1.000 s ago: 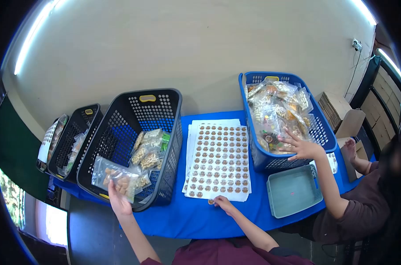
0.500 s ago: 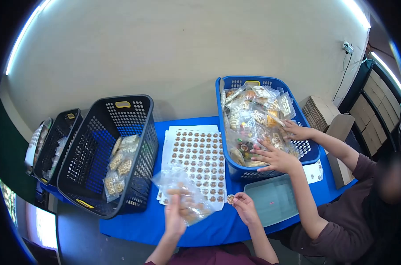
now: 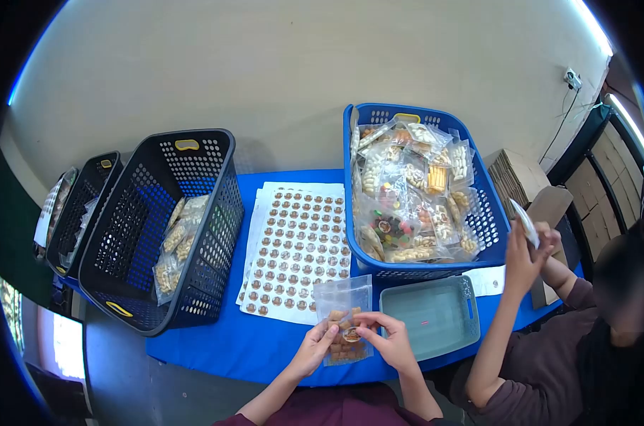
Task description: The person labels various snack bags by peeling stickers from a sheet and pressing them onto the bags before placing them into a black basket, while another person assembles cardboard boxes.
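A clear plastic bag [image 3: 343, 298] of brown pieces is upright at the table's front edge. My left hand [image 3: 315, 348] pinches its left side. On the bag's front lies a round sticker [image 3: 351, 334], with the fingers of my right hand [image 3: 387, 337] closed on it at its right edge. Just behind the bag are sheets of round stickers [image 3: 293, 248] on the blue cloth.
A large black basket [image 3: 158, 234] with bags stands left, smaller baskets [image 3: 87, 206] beyond. A blue basket [image 3: 503, 245] full of bags stands at back right, a grey-green tray [image 3: 432, 319] before it. At right a co-worker's hands [image 3: 531, 252] hold a packet [image 3: 524, 221].
The bag has turned upright between my hands, and my right hand has brought the sticker onto it. The co-worker's hands have left the blue basket and now hold a packet. The view has shifted slightly.
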Demonstrator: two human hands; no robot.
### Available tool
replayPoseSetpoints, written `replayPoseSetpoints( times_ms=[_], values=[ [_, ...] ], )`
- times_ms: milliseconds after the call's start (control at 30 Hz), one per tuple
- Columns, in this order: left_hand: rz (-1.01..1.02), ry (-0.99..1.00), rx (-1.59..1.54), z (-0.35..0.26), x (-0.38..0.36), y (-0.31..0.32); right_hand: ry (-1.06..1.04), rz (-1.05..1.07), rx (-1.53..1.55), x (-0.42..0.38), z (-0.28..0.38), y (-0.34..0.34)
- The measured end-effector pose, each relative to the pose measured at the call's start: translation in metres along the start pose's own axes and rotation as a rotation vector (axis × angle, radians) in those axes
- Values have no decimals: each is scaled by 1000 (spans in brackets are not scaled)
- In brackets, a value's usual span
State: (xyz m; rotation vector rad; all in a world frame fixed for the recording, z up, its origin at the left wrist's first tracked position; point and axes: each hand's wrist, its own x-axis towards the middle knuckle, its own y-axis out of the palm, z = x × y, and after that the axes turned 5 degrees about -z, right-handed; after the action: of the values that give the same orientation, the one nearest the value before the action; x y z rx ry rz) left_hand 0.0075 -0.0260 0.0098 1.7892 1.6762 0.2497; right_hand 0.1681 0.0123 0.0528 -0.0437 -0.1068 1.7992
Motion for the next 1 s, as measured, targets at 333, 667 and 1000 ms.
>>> replayPoseSetpoints(
  times_ms=[333,667,1000],
  values=[
    [-74,81,138,-5,-3,1,136,29,173,6,-7,6],
    [-52,44,150,-14,7,-4,211,-4,303,9,2,7],
    [104,-7,241,-49,-10,-14,74,-130,-53,-4,17,39]
  ],
)
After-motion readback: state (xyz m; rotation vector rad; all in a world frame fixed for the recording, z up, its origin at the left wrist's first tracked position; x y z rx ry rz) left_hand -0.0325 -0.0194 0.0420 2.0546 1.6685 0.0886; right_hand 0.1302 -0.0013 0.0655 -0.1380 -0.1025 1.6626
